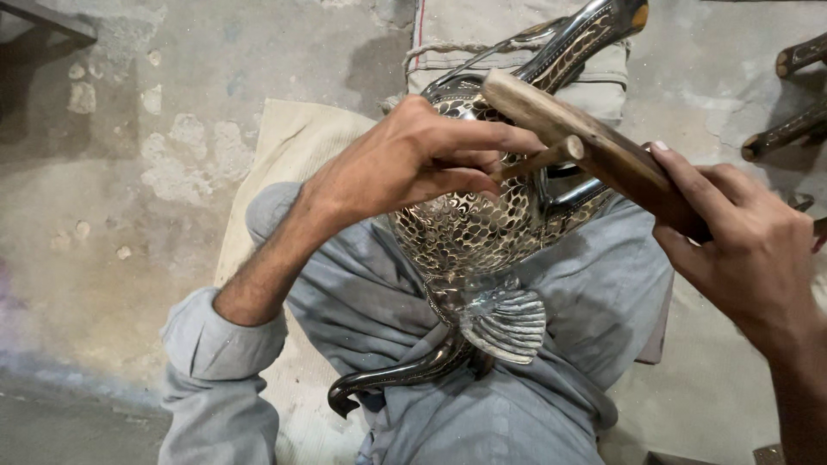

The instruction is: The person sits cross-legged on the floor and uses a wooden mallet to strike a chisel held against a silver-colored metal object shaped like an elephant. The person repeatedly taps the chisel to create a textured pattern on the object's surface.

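A shiny metal vessel [482, 232] with a dark scale-like engraved pattern rests on my lap, its spout [594, 30] pointing away and a curved handle [388, 379] toward me. My left hand [413, 159] lies on top of the vessel and pinches a thin wooden-ended chisel [543, 162] against its surface. My right hand [741, 241] grips a wooden mallet stick [568, 129], which lies across above the chisel's end. A fluted shell-shaped foot [506, 323] juts out of the vessel's underside.
I sit on a beige cloth mat [284, 155] on a rough concrete floor [112, 198]. A folded sack [469, 30] lies beyond the vessel. Dark wooden sticks [788, 95] lie at the right edge.
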